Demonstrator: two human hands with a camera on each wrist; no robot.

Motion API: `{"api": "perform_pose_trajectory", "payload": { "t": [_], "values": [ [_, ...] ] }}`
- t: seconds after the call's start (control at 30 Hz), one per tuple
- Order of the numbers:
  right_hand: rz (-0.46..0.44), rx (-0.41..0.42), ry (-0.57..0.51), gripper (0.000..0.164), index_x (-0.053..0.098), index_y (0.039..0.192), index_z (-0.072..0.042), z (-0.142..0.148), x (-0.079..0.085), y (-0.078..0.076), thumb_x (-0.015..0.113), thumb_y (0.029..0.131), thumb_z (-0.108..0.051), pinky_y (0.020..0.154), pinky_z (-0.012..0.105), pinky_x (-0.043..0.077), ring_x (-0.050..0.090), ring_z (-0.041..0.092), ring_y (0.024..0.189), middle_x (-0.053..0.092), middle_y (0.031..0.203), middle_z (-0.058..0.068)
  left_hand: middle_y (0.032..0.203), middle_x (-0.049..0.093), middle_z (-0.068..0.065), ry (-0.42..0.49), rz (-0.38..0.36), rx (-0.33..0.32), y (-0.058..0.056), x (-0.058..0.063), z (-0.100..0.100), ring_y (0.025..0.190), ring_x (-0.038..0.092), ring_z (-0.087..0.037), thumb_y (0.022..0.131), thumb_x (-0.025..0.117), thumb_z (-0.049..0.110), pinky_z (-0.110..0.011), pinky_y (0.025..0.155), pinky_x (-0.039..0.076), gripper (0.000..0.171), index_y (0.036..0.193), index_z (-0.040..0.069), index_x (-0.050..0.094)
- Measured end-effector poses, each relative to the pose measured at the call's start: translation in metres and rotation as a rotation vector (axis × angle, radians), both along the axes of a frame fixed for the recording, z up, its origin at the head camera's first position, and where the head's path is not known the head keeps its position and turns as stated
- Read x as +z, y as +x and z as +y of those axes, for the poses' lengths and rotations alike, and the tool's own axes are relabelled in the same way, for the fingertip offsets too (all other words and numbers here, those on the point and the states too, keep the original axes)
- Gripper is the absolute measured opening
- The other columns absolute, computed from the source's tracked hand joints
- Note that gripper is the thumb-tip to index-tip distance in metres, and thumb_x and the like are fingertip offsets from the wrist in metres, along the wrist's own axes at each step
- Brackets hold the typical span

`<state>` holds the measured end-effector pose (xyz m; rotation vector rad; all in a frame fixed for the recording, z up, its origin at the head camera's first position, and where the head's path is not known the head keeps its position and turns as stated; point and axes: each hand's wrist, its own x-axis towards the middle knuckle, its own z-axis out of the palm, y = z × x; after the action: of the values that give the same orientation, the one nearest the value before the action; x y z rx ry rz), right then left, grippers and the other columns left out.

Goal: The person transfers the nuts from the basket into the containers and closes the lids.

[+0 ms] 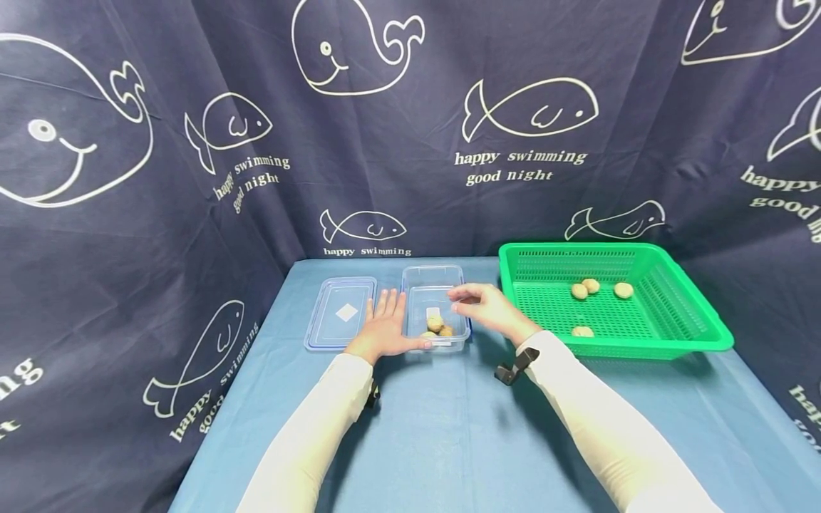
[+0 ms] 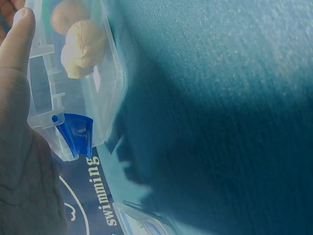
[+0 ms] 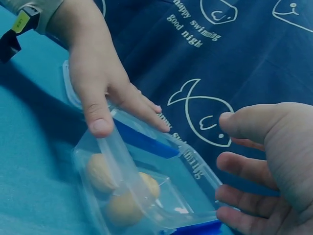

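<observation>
A clear plastic food container (image 1: 420, 298) with blue side clips stands uncovered on the table, several walnuts (image 1: 435, 323) gathered at its near end. My left hand (image 1: 383, 333) rests along the container's left side, fingers straight and thumb laid over the near rim. In the right wrist view that thumb lies on the container edge. My right hand (image 1: 490, 308) hovers at the container's right rim, fingers loosely bent and apart from the thumb; nothing shows between them in the right wrist view (image 3: 264, 166). The container's clear lid (image 1: 330, 324) lies flat left of my left hand.
A green plastic basket (image 1: 667, 349) on the right holds several walnuts (image 1: 591, 286). Both stand on a blue table cover (image 1: 436, 427). A dark curtain (image 1: 410, 164) printed with whales and fish hangs behind and at the sides.
</observation>
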<state>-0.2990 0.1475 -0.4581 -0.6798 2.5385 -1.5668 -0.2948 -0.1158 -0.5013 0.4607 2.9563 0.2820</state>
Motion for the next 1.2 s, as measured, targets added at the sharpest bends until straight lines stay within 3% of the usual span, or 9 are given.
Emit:
{"api": "perform_pose_trajectory", "payload": {
  "t": [0.17,0.37,0.5,0.73,0.87,1.2],
  "values": [
    [0.049,-0.044,-0.029,0.031,0.067,0.125,0.002,0.008,0.014,0.003,0.068,0.096,-0.010,0.097,0.046,0.052,0.066,0.033,0.110,0.070,0.120,0.021,0.170,-0.002,-0.014,0.000,0.005,-0.003,-0.001,-0.002,0.000,0.155,-0.008,-0.033,0.071,0.053,0.092,-0.054,0.122,-0.009,0.134,0.163,0.007,0.004],
    [0.104,-0.074,-0.033,0.033,0.067,0.126,0.002,0.034,0.018,-0.005,0.070,0.096,-0.010,0.087,0.024,0.053,0.068,0.029,0.107,0.070,0.120,0.021,0.170,-0.002,-0.014,0.006,0.002,-0.004,0.000,0.000,0.000,0.156,-0.008,-0.032,0.073,0.056,0.089,-0.053,0.122,-0.010,0.133,0.163,0.007,0.004],
    [0.113,-0.102,-0.035,0.035,0.066,0.128,0.001,0.056,0.022,-0.005,0.070,0.097,-0.013,0.084,0.016,0.051,0.067,0.023,0.106,0.069,0.123,0.021,0.170,0.000,-0.015,0.015,0.015,-0.006,0.000,-0.001,0.000,0.156,-0.005,-0.034,0.073,0.057,0.088,-0.054,0.122,-0.009,0.132,0.163,0.006,0.006],
    [0.130,-0.142,-0.044,0.041,0.062,0.132,0.005,0.092,0.024,-0.006,0.069,0.097,-0.013,0.085,0.013,0.049,0.065,0.009,0.103,0.066,0.127,0.024,0.169,0.004,-0.016,0.017,0.027,-0.005,-0.001,-0.002,0.000,0.156,-0.003,-0.035,0.073,0.057,0.089,-0.055,0.122,-0.008,0.133,0.163,0.005,0.007],
    [0.118,-0.152,-0.059,0.041,0.062,0.133,0.002,0.110,0.021,-0.005,0.071,0.096,-0.016,0.084,0.013,0.051,0.065,0.001,0.101,0.066,0.128,0.024,0.170,0.001,-0.015,0.026,0.011,-0.002,-0.001,0.000,0.000,0.156,-0.005,-0.034,0.073,0.058,0.088,-0.054,0.122,-0.009,0.133,0.163,0.005,0.006],
    [0.105,-0.167,0.015,0.047,0.058,0.140,-0.004,0.155,0.009,0.005,0.071,0.097,-0.019,0.082,0.014,0.052,0.065,-0.002,0.101,0.060,0.136,0.023,0.169,0.004,-0.017,0.027,0.006,-0.009,0.000,0.001,-0.001,0.156,-0.003,-0.035,0.074,0.057,0.088,-0.056,0.122,-0.006,0.132,0.163,0.005,0.005]
  ]
}}
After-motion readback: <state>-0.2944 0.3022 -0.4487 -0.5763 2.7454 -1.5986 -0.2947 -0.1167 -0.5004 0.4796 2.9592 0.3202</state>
